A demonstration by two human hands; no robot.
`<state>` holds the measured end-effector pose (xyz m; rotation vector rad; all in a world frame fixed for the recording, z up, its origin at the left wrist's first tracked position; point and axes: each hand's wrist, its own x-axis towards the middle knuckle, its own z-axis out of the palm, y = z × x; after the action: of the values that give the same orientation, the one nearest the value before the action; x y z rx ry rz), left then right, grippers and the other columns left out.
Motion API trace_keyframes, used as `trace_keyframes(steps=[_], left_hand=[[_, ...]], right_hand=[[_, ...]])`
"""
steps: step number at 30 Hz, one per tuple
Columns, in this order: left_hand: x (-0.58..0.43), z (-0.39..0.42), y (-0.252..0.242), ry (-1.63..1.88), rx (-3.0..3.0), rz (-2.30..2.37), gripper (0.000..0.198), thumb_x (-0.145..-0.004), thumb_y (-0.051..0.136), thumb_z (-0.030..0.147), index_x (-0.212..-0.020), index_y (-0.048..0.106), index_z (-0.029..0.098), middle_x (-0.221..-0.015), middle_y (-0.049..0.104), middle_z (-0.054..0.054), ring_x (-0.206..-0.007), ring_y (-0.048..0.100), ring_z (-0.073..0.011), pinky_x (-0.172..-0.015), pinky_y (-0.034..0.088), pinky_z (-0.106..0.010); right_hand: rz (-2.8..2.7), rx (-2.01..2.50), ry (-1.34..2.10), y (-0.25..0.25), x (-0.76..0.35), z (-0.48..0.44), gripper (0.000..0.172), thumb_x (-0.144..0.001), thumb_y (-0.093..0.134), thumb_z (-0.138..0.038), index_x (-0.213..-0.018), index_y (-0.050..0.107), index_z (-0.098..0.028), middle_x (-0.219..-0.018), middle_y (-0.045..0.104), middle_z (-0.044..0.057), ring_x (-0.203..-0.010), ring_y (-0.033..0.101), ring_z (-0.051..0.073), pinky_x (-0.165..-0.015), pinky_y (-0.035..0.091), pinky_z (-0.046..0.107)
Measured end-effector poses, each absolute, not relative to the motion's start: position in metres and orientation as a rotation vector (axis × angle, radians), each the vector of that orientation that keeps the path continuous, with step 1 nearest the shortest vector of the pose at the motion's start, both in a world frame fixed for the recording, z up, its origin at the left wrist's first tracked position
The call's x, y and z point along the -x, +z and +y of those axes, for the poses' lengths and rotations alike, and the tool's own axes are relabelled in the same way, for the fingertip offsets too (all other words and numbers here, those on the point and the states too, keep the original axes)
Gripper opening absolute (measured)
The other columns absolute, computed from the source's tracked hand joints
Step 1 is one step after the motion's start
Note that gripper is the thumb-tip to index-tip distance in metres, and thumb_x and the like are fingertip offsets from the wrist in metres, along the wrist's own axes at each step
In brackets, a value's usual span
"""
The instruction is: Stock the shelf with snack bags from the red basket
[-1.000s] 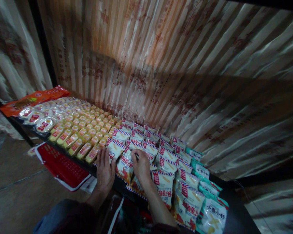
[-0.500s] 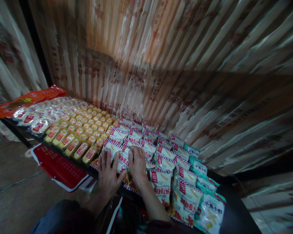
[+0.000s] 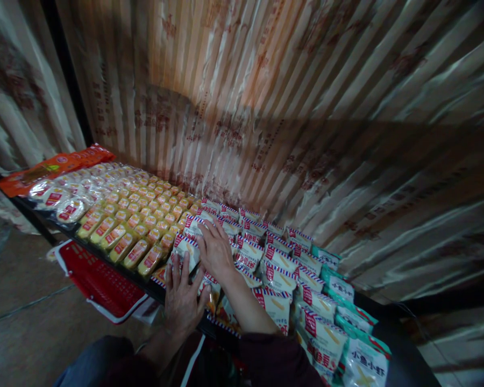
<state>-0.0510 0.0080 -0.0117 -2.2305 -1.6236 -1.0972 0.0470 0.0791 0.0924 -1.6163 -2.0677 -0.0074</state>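
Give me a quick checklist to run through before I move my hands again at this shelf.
1. Left hand at a front striped bag, fingers spread: ok.
2. Right hand gripping a bag: cannot tell; it is palm down over the striped bags, fingertips partly hidden.
3. Hands off the yellow cakes: ok, though the left hand is close.
4. Front striped bags all in plain sight: not ok; the right forearm covers some.
5. Green bags away from the hands: ok, at the shelf's right end.
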Motion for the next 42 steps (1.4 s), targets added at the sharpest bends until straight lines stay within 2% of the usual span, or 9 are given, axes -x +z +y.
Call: trace_keyframes(steps=[6,12,18,22,26,29,31,34,42], left_hand=[[0.051,0.007,-0.01,-1.072,2.226,-1.648,0.04,-0.082,0.058,0.029,-0.122,0.06,0.026,-0.156,0.022,-0.009,-0.143,0.007,-0.0397,-0.108,0.026,-0.06],[0.05,0.007,-0.012,-1.106,2.25,-1.67,0.041,-0.082,0.058,0.028,-0.123,0.06,0.025,-0.157,0.02,-0.008,-0.144,0.008,-0.0387,-0.109,0.025,-0.061],[0.051,0.006,-0.011,-1.21,2.241,-1.652,0.052,-0.084,0.056,0.029,-0.136,0.048,0.027,-0.158,0.013,-0.007,-0.144,0.008,-0.0377,-0.111,0.021,-0.061],[0.051,0.005,-0.011,-1.253,2.257,-1.647,0.06,-0.085,0.056,0.031,-0.142,0.037,0.029,-0.159,0.006,-0.006,-0.144,0.01,-0.0372,-0.112,0.018,-0.06],[0.049,0.0,-0.01,-1.278,2.274,-1.555,0.062,-0.083,0.059,0.034,-0.142,0.039,0.028,-0.159,0.006,-0.007,-0.143,0.01,-0.0379,-0.113,0.018,-0.06],[0.047,-0.003,-0.008,-1.289,2.311,-1.468,0.061,-0.083,0.06,0.034,-0.14,0.04,0.03,-0.158,0.011,-0.006,-0.143,0.012,-0.0372,-0.113,0.019,-0.06],[0.045,-0.002,-0.007,-1.314,2.303,-1.472,0.062,-0.083,0.06,0.034,-0.141,0.039,0.031,-0.158,0.015,-0.004,-0.144,0.012,-0.0365,-0.113,0.019,-0.061],[0.045,0.001,-0.005,-1.366,2.237,-1.528,0.065,-0.083,0.059,0.032,-0.143,0.033,0.033,-0.158,0.013,-0.004,-0.144,0.009,-0.0367,-0.113,0.016,-0.063],[0.049,0.005,-0.004,-1.407,2.25,-1.477,0.061,-0.091,0.047,0.028,-0.147,0.022,0.033,-0.158,0.014,-0.004,-0.145,0.006,-0.0321,-0.114,0.015,-0.059]], right_hand=[[-2.134,1.678,0.018,0.083,-0.029,0.091,0.035,-0.093,0.046,-0.03,-0.124,0.06,-0.02,-0.137,0.053,0.013,-0.137,0.034,0.032,-0.107,0.031,0.054],[-2.156,1.646,0.001,0.082,-0.031,0.091,0.035,-0.093,0.045,-0.03,-0.124,0.059,-0.02,-0.137,0.053,0.013,-0.136,0.036,0.031,-0.108,0.031,0.053],[-1.853,1.648,-0.046,0.094,-0.051,0.05,0.038,-0.095,0.038,-0.028,-0.124,0.058,-0.015,-0.141,0.047,0.016,-0.137,0.033,0.026,-0.11,0.031,0.051],[-1.658,1.633,-0.068,0.082,-0.069,-0.009,0.037,-0.095,0.037,-0.026,-0.125,0.056,-0.018,-0.142,0.045,0.013,-0.137,0.034,0.023,-0.11,0.034,0.05],[-1.604,1.651,-0.082,0.054,-0.074,-0.069,0.035,-0.094,0.041,-0.024,-0.125,0.056,-0.019,-0.142,0.045,0.013,-0.135,0.037,0.024,-0.108,0.038,0.05],[-1.576,1.674,-0.018,0.034,-0.07,-0.095,0.037,-0.094,0.041,-0.024,-0.128,0.054,-0.021,-0.14,0.048,0.012,-0.134,0.041,0.024,-0.106,0.041,0.049],[-1.556,1.689,0.067,0.026,-0.064,-0.101,0.038,-0.094,0.04,-0.026,-0.13,0.053,-0.02,-0.141,0.048,0.012,-0.133,0.043,0.023,-0.105,0.044,0.047],[-1.53,1.7,0.186,0.023,-0.055,-0.096,0.041,-0.095,0.041,-0.03,-0.133,0.051,-0.02,-0.142,0.047,0.012,-0.132,0.043,0.024,-0.103,0.046,0.044],[-1.453,1.718,0.366,0.037,-0.039,-0.06,0.046,-0.094,0.041,-0.038,-0.134,0.051,-0.016,-0.144,0.044,0.014,-0.133,0.041,0.025,-0.107,0.041,0.046]])
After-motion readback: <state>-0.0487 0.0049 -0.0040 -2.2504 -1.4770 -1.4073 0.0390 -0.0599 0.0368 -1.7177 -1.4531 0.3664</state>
